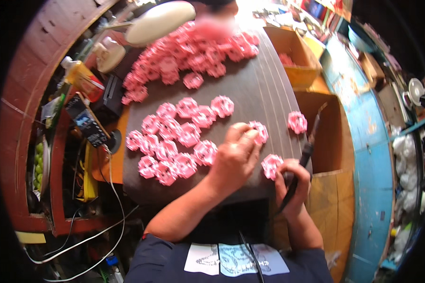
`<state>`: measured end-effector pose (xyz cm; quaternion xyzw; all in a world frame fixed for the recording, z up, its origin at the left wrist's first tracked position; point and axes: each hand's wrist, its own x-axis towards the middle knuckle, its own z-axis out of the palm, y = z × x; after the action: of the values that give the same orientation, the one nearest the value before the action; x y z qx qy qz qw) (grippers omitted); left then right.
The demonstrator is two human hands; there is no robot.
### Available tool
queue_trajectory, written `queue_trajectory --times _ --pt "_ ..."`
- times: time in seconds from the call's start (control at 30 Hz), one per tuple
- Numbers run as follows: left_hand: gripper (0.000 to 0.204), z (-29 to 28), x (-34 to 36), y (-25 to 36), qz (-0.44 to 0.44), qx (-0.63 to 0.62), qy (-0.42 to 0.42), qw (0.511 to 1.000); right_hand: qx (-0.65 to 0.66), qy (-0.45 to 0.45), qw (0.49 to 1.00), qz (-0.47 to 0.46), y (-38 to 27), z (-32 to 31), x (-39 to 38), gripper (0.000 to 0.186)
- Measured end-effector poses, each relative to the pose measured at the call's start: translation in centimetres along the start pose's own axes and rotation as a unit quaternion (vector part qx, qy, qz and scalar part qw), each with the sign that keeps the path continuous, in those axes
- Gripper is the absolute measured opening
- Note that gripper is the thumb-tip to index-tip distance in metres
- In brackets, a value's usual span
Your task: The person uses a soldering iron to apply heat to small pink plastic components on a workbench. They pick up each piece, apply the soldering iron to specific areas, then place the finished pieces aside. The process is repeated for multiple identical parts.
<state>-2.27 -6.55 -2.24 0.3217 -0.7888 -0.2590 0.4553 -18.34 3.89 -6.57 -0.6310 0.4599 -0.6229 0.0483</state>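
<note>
My left hand is closed in a pinch on a pink flower-shaped plastic piece above the dark board. To its right, my right hand grips a soldering iron with a black handle, its metal tip pointing up and away. The same hand's fingertips touch a second pink piece. Another pink piece lies alone near the board's right edge. Left of my hands, several loose pink pieces are spread in a group. Dark details show in their middles.
A large heap of pink pieces covers the board's far end, beneath a white lamp head. Open cardboard boxes stand on the right, beside a blue plank. Leftward are a bottle, a dark device and white cables.
</note>
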Motion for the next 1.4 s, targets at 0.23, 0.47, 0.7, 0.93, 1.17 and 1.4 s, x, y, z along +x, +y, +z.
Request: queue_trajectory --times 0.23,0.47,0.7,0.93,1.17,1.4 --pt "0.033 -1.4 -3.4 1.9 0.067 -0.034 -0.133 0.988 -0.017 -0.075 0.997 -0.023 -0.6 -0.2 2.0 0.041" --pt "0.025 -0.9 -3.8 1.3 0.061 -0.028 -0.109 0.992 -0.054 -0.041 0.998 -0.009 -1.3 0.3 0.7 0.047" --pt "0.024 -0.3 -4.0 1.4 0.049 -0.025 -0.097 0.994 -0.077 -0.063 0.995 -0.020 -1.6 0.5 2.1 0.044" --pt "0.030 -0.7 -3.5 1.8 -0.022 -0.074 -0.110 0.991 -0.088 -0.059 0.994 0.007 -1.2 0.4 1.3 0.041" --pt "0.029 -0.6 -2.6 1.0 -0.011 -0.083 -0.153 0.985 -0.078 -0.064 0.994 0.034 -1.3 0.5 1.1 0.039" --pt "0.021 -0.5 -2.4 0.7 -0.018 -0.094 -0.138 0.986 -0.080 -0.057 0.995 0.036 -1.3 0.6 1.1 0.039"
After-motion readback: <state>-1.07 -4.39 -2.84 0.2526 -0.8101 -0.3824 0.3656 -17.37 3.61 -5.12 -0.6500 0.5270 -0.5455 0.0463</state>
